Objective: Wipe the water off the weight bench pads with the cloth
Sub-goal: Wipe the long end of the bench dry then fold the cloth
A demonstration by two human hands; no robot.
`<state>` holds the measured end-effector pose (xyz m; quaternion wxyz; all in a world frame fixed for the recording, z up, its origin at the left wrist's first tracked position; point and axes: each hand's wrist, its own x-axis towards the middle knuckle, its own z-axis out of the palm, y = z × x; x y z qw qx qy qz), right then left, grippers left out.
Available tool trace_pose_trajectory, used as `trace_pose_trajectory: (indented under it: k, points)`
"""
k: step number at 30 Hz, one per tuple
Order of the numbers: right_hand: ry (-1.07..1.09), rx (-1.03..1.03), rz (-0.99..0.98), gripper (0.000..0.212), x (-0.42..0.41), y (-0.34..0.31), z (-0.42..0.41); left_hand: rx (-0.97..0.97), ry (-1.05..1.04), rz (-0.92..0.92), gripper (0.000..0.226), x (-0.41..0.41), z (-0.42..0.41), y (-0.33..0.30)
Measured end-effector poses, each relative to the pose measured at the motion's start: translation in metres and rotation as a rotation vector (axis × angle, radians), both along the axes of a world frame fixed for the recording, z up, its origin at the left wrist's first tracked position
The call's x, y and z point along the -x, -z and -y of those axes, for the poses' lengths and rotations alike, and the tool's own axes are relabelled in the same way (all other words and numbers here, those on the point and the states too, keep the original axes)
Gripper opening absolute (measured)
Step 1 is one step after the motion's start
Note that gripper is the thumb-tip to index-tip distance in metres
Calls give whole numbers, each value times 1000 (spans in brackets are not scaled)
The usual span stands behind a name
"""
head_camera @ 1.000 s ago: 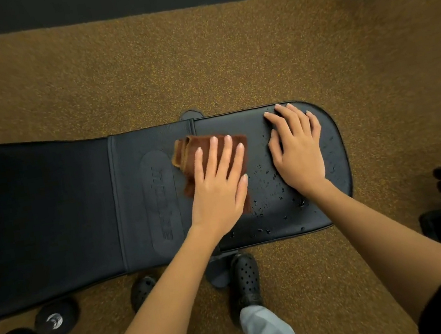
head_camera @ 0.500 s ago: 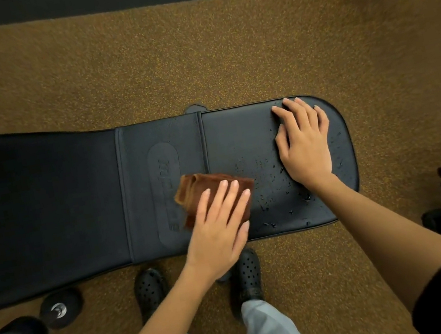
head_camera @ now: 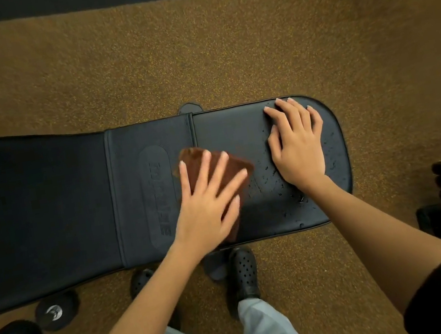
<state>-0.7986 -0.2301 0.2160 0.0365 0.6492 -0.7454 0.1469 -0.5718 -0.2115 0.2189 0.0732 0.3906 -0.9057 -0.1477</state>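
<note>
Brown cloth (head_camera: 215, 169) pinned under flat left hand (head_camera: 207, 198); sweep toward droplets (head_camera: 275, 170) beside flat, empty right hand (head_camera: 297, 145), pressing evenly.

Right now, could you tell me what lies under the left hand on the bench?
The left hand presses flat on the brown cloth, which lies on the seat pad. Any water beneath the cloth is covered.

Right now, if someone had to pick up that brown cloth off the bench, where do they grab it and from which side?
Probably the far bunched edge of the cloth, pinched from above. The folds stand up there and are bare, while the left hand presses flat over the near part. The cloth lies flat on the bench pad, so nothing can get under it from the side. The right hand blocks the right.
</note>
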Motion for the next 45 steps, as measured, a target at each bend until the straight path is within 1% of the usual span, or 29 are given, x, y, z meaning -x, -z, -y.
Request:
trace_pose_trajectory:
  k: [2, 4, 7, 12, 14, 15, 17, 20, 24, 30, 37, 41, 45]
  points:
    - [-6, -4, 5, 37, 0, 0, 0, -46, -136, 9, 50, 23, 9, -4]
    - [-6, -9, 4, 37, 1, -1, 0, -67, -161, 30, 54, 44, 8, -7]
    - [-1, -24, 3, 38, 0, -1, 0, -57, -45, 14, 55, 50, -12, -6]
    - [-8, -26, 8, 38, -1, -2, 0, -17, 228, 17, 55, 16, -33, 0]
    - [-7, -19, 12, 38, -1, -3, 1, 5, 258, 17, 55, 3, -27, 1]
    - [-8, -17, 15, 37, -1, -2, 1, 7, 222, 12, 55, -1, -22, 2]
    - [-11, -12, 18, 37, -1, -2, 1, -10, 78, -1, 57, 4, -9, 2]
    - [-12, -3, 19, 38, -1, -2, 0, -45, -123, -6, 60, 33, 9, 0]
    - [-14, 29, 23, 37, -1, -1, 1, -75, -246, 13, 60, 63, 16, -1]
    - [-13, 51, 3, 35, 0, 0, 1, -30, -157, -5, 57, 39, -16, 2]
    - [37, 72, -67, 33, 0, 1, 0, -69, -195, 51, 58, 37, -70, 0]
    - [40, 69, -67, 34, 0, 1, 0, -69, -144, 14, 57, 50, -37, -2]
    - [43, 54, -60, 34, 0, 0, 0, -31, -185, 21, 56, 60, 22, -1]
